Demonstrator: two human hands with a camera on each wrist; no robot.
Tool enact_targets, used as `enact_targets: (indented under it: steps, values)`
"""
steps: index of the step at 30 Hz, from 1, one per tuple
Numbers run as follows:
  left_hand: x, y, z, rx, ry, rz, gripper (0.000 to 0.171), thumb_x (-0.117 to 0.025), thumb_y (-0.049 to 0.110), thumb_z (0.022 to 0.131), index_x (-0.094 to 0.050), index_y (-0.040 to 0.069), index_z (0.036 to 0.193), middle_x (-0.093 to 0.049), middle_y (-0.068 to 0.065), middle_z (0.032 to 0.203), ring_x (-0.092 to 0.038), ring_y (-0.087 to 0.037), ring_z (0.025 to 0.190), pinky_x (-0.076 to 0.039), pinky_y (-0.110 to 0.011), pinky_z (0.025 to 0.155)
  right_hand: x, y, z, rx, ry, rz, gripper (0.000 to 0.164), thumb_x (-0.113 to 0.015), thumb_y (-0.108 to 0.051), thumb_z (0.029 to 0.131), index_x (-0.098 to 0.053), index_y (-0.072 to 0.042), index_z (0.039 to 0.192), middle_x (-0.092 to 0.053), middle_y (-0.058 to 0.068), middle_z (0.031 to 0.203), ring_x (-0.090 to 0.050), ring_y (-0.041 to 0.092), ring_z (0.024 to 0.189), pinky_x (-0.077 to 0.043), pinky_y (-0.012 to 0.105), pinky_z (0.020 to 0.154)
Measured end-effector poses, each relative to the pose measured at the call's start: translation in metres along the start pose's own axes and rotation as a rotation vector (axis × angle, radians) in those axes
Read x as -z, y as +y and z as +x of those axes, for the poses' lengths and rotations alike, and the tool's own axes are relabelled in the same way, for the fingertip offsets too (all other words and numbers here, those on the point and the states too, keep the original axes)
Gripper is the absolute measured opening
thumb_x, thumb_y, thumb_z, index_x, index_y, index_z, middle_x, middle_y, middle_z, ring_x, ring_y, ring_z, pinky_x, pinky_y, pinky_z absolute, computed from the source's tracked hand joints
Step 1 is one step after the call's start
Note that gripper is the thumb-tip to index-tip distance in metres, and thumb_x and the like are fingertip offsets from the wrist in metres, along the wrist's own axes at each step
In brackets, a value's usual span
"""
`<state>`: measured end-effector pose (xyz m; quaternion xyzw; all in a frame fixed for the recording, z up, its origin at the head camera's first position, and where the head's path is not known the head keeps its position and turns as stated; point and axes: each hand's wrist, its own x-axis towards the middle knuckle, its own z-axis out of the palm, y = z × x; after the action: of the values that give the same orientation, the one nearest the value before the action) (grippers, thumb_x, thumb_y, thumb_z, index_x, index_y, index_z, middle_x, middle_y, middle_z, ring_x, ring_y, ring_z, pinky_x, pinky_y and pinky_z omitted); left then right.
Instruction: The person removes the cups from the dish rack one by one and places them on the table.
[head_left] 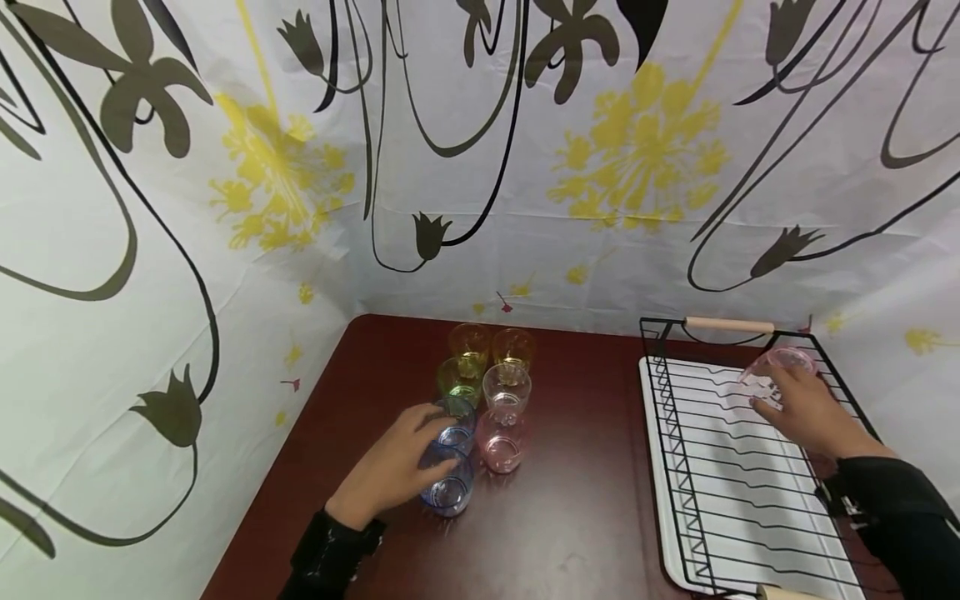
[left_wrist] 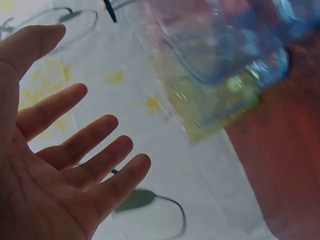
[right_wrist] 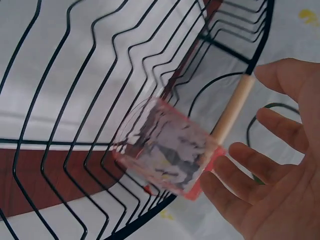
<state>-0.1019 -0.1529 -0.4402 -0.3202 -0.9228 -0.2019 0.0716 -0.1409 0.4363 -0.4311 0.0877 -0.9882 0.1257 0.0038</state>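
My left hand (head_left: 401, 462) hovers at the blue glasses at the near end of a double row, fingers spread and holding nothing. The nearest blue glass (head_left: 447, 492) stands partly behind the thumb, with another blue glass (head_left: 457, 429) just beyond. Beside them is a pink glass (head_left: 501, 446); a clear glass (head_left: 507, 387), a green glass (head_left: 459, 383) and two yellow glasses (head_left: 470, 342) stand farther back. In the far right corner of a black wire dish rack (right_wrist: 67, 117) sits another pink glass (right_wrist: 162, 145). My right hand (right_wrist: 272, 150) is beside its base, fingers loosely extended and not wrapped round it.
The rack, with wooden handles (head_left: 729, 324) at its ends, stands over a white tray (head_left: 738, 500) on the right of the dark red table (head_left: 577, 500). Patterned white cloth (head_left: 480, 183) hangs behind and on both sides, close to the table's edges.
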Motion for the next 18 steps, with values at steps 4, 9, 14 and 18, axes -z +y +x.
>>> enact_targets:
  steps: [4, 9, 14, 18]
  values:
    - [0.001, -0.01, -0.016, 0.075, 0.016, -0.029, 0.051, -0.079, 0.025, 0.09, -0.064, 0.005, 0.134, -0.057, -0.018, 0.137, -0.055, -0.035, 0.131, -0.054, -0.048, 0.102, -0.005, 0.015, 0.009, 0.071, 0.101, -0.039, 0.045, -0.069, -0.006, 0.093, -0.052, 0.012, 0.13, -0.043, 0.046, 0.13, -0.055, 0.055, 0.1, -0.047, 0.064, 0.079]
    - [0.002, -0.017, -0.031, 0.176, 0.023, -0.057, 0.05, -0.078, 0.026, 0.09, -0.064, 0.006, 0.134, -0.057, -0.017, 0.137, -0.055, -0.035, 0.13, -0.055, -0.049, 0.099, -0.003, 0.027, 0.017, -0.004, 0.1, -0.003, 0.044, -0.065, -0.01, 0.096, -0.047, 0.008, 0.132, -0.033, 0.048, 0.133, -0.034, 0.068, 0.118, -0.033, 0.075, 0.086]
    - [0.003, -0.022, -0.04, 0.261, -0.014, -0.069, 0.051, -0.077, 0.03, 0.092, -0.063, 0.011, 0.137, -0.056, -0.015, 0.141, -0.053, -0.033, 0.134, -0.055, -0.05, 0.101, -0.001, 0.042, 0.027, -0.108, 0.054, 0.023, 0.054, -0.056, -0.018, 0.102, -0.034, 0.01, 0.142, -0.015, 0.055, 0.141, -0.013, 0.076, 0.128, -0.03, 0.082, 0.083]
    - [0.004, -0.022, -0.044, 0.285, -0.018, -0.078, 0.052, -0.077, 0.03, 0.092, -0.062, 0.011, 0.137, -0.056, -0.015, 0.141, -0.053, -0.033, 0.134, -0.054, -0.049, 0.102, -0.005, 0.051, 0.034, -0.154, 0.043, 0.033, 0.064, -0.055, -0.024, 0.103, -0.026, 0.011, 0.148, -0.009, 0.057, 0.142, -0.009, 0.079, 0.128, -0.03, 0.082, 0.084]
